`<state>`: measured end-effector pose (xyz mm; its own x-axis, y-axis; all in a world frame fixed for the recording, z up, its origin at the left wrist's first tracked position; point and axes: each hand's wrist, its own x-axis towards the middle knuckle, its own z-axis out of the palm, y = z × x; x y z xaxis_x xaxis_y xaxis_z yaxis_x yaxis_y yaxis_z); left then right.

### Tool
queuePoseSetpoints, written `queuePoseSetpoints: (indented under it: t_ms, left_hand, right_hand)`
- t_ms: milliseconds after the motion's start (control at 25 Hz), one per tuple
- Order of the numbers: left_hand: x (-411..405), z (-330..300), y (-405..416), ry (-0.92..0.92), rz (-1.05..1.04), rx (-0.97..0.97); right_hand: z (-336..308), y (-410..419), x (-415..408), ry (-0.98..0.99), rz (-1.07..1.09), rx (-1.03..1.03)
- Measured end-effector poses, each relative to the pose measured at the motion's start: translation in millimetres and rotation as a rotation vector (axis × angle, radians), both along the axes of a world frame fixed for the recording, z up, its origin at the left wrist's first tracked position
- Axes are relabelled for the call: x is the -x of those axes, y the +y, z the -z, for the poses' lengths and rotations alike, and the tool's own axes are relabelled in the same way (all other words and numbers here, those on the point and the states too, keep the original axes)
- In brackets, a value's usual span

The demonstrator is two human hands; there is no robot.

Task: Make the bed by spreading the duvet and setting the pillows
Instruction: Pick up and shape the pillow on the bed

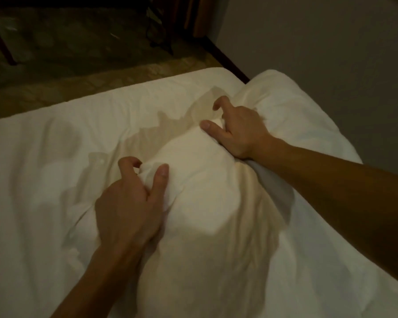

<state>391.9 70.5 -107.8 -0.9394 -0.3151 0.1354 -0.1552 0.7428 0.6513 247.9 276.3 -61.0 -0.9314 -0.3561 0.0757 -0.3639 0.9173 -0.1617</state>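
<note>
White bed [55,157], pillow [205,180] bunched between both hands' grip.

Two bare arms come in from the bottom and the right side. The left hand [126,203] and the right hand [237,131] wear no gloves, rings or watch. No sleeves show (the arms are bare as far as can be seen). The thumbnails are short and plain.
</note>
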Motion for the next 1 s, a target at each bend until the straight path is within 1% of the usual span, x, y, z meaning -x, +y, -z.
queuePoseSetpoints:
  t_ms: [200, 360, 520, 640, 720, 760, 800, 920, 1000]
  left_hand:
    - [-39.6, -75.4, 37.1, 0.122, 0.095, 0.011]
    - [-90.3, -124.4, 88.9, 0.231, 0.122, 0.048]
    - [-145.1, -164.5, 149.9, 0.245, 0.21, 0.054]
    - [-186.4, -187.0, 203.1, 0.252, 0.313, 0.104]
    - [-214.2, -192.1, 240.3, 0.301, 0.395, 0.158]
    - [-228.3, -198.6, 258.3, 0.294, 0.424, 0.172]
    - [-240.3, -203.9, 276.7, 0.248, 0.437, 0.177]
    - [-264.0, -212.1, 336.4, 0.15, 0.423, 0.224]
    - [-270.2, -211.6, 359.4, 0.183, 0.407, 0.21]
  right_hand:
    - [-54.2, 48.7, -51.9, 0.077, 0.058, 0.127]
    - [-90.7, 105.2, -109.1, 0.116, 0.095, 0.203]
    - [-121.3, 175.3, -175.9, 0.068, 0.181, 0.398]
    - [-136.6, 234.1, -233.1, 0.042, 0.256, 0.462]
    - [-138.0, 273.0, -273.0, 0.004, 0.293, 0.486]
    - [-135.9, 290.4, -290.7, -0.02, 0.304, 0.501]
    - [-132.3, 305.7, -307.0, -0.045, 0.315, 0.52]
    - [-108.4, 346.5, -353.5, -0.07, 0.321, 0.564]
    - [-86.1, 367.2, -374.9, -0.059, 0.335, 0.589]
